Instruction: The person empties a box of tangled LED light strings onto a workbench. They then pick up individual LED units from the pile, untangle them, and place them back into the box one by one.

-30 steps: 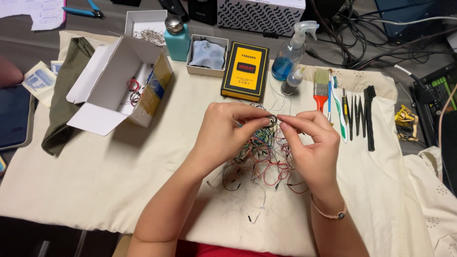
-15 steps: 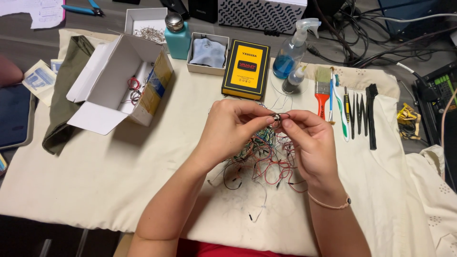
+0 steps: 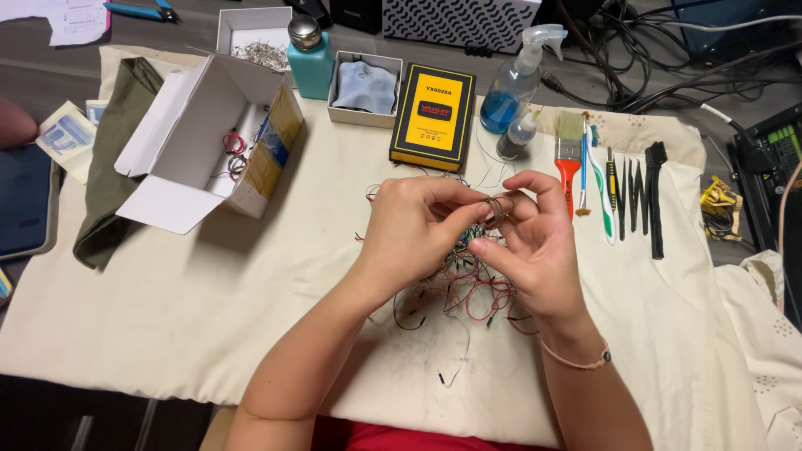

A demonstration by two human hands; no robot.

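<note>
Centrally, both hands (image 3: 476, 230) pinch wires (image 3: 468, 288); yellow-black box (image 3: 433, 117) behind.

We see a tangled bundle of thin red, green and white jumper wires (image 3: 468, 288) lying on the cream cloth mat (image 3: 209, 301), near the middle, closer to its front edge. One small coiled loop of dark wire (image 3: 494, 209) is lifted above the bundle, held upright.

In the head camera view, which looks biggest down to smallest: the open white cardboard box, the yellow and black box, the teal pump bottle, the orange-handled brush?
1. Open white cardboard box
2. Yellow and black box
3. Teal pump bottle and orange-handled brush: too close in apparent size to rank.
</note>
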